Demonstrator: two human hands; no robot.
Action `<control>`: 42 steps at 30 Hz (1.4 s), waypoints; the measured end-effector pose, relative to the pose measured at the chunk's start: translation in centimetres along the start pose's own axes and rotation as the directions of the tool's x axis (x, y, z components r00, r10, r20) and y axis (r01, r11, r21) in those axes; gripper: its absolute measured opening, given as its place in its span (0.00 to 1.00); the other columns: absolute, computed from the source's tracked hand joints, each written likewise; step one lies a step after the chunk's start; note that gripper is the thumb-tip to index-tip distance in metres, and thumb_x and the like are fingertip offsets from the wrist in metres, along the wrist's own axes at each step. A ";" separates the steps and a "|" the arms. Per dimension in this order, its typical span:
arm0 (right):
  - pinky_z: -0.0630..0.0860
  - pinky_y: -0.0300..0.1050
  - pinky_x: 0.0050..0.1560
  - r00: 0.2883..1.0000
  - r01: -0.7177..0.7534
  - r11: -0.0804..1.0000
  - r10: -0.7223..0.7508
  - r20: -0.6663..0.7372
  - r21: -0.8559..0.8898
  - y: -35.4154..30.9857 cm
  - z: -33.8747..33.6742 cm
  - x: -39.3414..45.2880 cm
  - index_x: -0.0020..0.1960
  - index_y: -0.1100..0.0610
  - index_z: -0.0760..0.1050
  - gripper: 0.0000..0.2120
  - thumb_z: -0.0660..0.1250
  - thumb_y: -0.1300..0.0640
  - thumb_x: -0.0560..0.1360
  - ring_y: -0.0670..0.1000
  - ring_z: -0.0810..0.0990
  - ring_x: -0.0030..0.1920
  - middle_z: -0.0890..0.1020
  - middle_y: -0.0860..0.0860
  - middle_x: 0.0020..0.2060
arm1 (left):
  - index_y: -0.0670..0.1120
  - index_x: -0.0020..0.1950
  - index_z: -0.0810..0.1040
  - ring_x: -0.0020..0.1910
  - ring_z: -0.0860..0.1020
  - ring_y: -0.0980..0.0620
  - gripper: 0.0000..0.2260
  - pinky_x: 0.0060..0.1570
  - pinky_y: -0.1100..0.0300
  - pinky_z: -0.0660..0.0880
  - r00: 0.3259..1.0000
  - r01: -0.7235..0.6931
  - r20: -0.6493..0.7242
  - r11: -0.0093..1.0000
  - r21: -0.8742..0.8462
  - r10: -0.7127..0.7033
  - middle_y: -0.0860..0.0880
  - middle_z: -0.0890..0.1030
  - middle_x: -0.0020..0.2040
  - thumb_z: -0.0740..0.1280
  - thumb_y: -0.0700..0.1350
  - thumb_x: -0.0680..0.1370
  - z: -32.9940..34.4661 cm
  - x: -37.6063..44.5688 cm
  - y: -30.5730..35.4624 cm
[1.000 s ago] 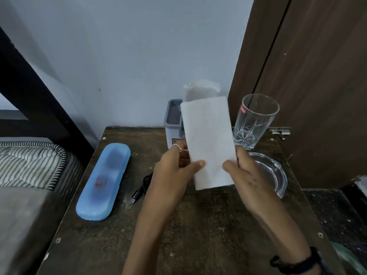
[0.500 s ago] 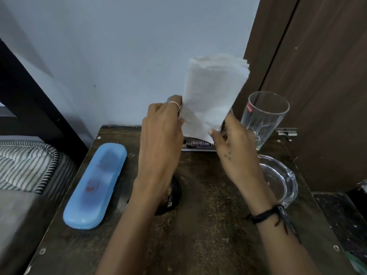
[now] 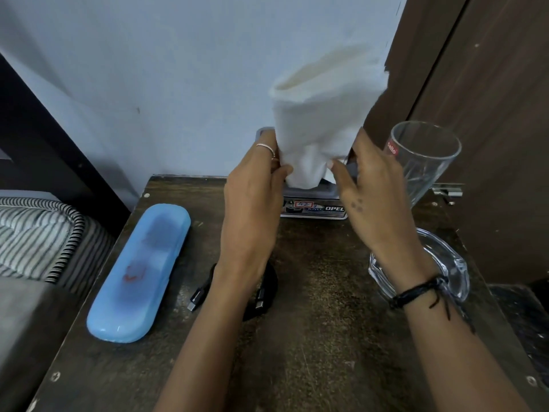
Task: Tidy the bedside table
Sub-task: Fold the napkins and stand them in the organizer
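Observation:
A bundle of white tissues [image 3: 320, 114] stands upright with its lower end inside the grey tissue holder [image 3: 312, 200] at the back of the dark bedside table [image 3: 312, 337]. My left hand [image 3: 255, 191] pinches the bundle's left side and my right hand [image 3: 365, 185] pinches its right side, both just above the holder's rim. The top of the tissues is blurred.
A light blue oblong case [image 3: 142, 269] lies at the left. A coiled black cable [image 3: 261, 292] sits partly under my left forearm. A clear drinking glass [image 3: 421, 162] and a glass ashtray [image 3: 439, 269] stand at the right, beside a brown door [image 3: 490, 84]. A striped mattress [image 3: 35, 236] lies left.
The flat folded tissue was lifted from the table's middle to the holder at the back. Both hands have moved forward and now press its lower end down into the holder.

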State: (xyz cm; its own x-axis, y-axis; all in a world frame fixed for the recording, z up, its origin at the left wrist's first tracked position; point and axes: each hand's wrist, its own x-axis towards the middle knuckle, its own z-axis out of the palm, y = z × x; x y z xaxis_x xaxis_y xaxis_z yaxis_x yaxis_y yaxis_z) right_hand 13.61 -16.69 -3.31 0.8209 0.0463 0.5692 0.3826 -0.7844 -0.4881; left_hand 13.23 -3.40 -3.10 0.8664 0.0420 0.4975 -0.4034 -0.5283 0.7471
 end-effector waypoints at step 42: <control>0.63 0.38 0.39 0.977 -0.175 0.978 0.187 -0.107 0.109 -0.2 1.0 0.3 0.41 0.55 0.71 0.07 0.63 0.56 0.77 0.51 0.70 0.42 0.69 0.46 0.38 | 0.47 0.50 0.77 0.51 0.73 0.49 0.07 0.51 0.45 0.73 0.988 0.127 -0.103 0.982 0.143 -0.113 0.49 0.77 0.50 0.64 0.49 0.77 -0.1 0.6 -0.2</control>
State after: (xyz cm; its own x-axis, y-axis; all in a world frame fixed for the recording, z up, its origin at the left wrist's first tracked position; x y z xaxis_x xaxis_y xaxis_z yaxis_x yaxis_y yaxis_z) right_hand 14.24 -15.85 -3.67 0.8280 -0.1674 0.5352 0.2768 -0.7081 -0.6496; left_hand 13.84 -3.21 -2.91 0.8716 0.1886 0.4525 -0.2437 -0.6342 0.7338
